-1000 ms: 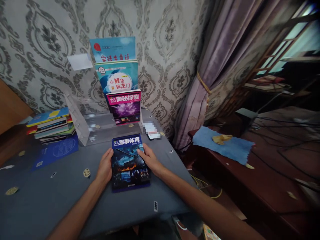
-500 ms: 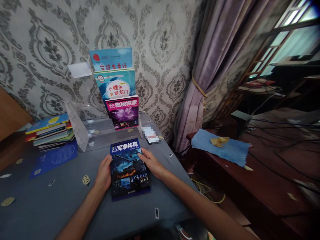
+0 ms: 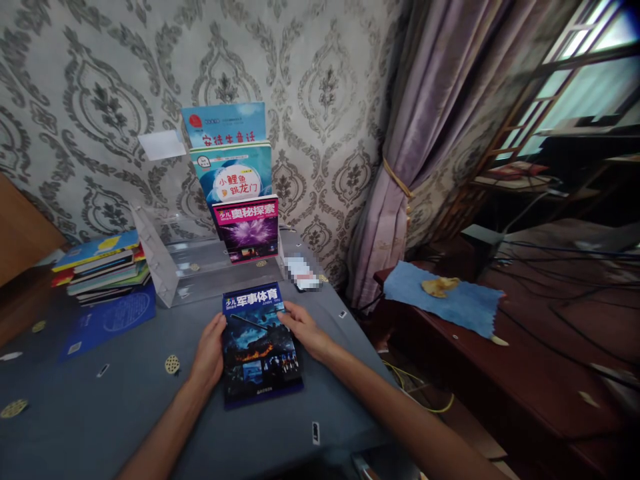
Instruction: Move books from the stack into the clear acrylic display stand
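Between my two hands is a dark blue book point(image 3: 261, 347) with a fiery military scene on its cover, its front facing up toward me. My left hand point(image 3: 211, 350) grips its left edge. At the upper right edge, the thumb of my right hand point(image 3: 305, 328) lies over the cover while the other fingers go out of sight. Behind the book stands a clear tiered display rack point(image 3: 163, 260). On the rack's right side, a magenta-topped book point(image 3: 249, 230), a turquoise book point(image 3: 235, 175) and a light blue book point(image 3: 225, 123) stand one behind another.
At the left, a pile of books point(image 3: 105, 270) sits partly over a flat blue sheet point(image 3: 110, 323). A phone-like object point(image 3: 303, 275), partly blurred out, lies right of the rack. A dark red bench point(image 3: 430, 327) with a blue cloth point(image 3: 445, 300) and cables stands beyond the table point(image 3: 165, 413).
The view has tilted slightly, so everything sits a little lower in the picture. Both hands keep hold of the book, with no clear movement against the table.
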`<state>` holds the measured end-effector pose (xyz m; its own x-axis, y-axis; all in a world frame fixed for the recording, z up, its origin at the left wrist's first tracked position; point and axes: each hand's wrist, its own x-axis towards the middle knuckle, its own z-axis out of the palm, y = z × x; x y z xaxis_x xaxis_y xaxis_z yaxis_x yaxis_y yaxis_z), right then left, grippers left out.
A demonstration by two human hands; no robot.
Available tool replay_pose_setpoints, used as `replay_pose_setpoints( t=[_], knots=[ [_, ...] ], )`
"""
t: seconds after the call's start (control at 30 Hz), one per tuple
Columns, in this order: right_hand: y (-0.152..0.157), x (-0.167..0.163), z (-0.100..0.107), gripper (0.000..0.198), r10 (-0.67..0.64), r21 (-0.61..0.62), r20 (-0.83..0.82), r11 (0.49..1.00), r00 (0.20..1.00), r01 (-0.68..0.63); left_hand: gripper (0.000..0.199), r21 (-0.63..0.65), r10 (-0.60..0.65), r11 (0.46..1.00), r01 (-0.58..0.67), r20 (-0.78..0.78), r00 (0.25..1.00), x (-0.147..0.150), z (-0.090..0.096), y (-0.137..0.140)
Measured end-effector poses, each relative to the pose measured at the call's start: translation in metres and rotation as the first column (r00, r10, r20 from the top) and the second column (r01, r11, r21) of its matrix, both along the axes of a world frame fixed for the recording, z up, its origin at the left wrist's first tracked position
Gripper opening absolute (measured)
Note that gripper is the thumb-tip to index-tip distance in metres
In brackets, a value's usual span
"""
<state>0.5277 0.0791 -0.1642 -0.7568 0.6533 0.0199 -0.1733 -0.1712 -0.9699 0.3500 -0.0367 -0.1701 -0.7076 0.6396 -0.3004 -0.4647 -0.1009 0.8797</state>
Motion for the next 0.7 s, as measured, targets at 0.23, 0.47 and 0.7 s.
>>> replay_pose_setpoints(
  t=[0.23, 0.47, 0.7],
  knots=[
    [0.001, 0.0, -0.005, 0.044, -0.051, 0.074, 0.04, 0.996, 0.998, 0.048, 0.044, 0.002, -0.051, 0.999, 0.051, -0.098, 0.994, -0.001, -0.007, 0.0],
    [0.007, 0.0, -0.016, 0.06, -0.091, 0.093, 0.078, 0.992, 0.993, 0.084, 0.068, 0.006, -0.102, 0.994, 0.108, -0.277, 0.955, -0.009, -0.007, 0.002],
    [0.012, 0.001, -0.022, 0.061, -0.285, 0.399, 0.213, 0.899, 0.935, 0.183, 0.056, -0.037, -0.165, 0.983, 0.178, -0.594, 0.788, -0.021, -0.01, 0.009]
  ],
)
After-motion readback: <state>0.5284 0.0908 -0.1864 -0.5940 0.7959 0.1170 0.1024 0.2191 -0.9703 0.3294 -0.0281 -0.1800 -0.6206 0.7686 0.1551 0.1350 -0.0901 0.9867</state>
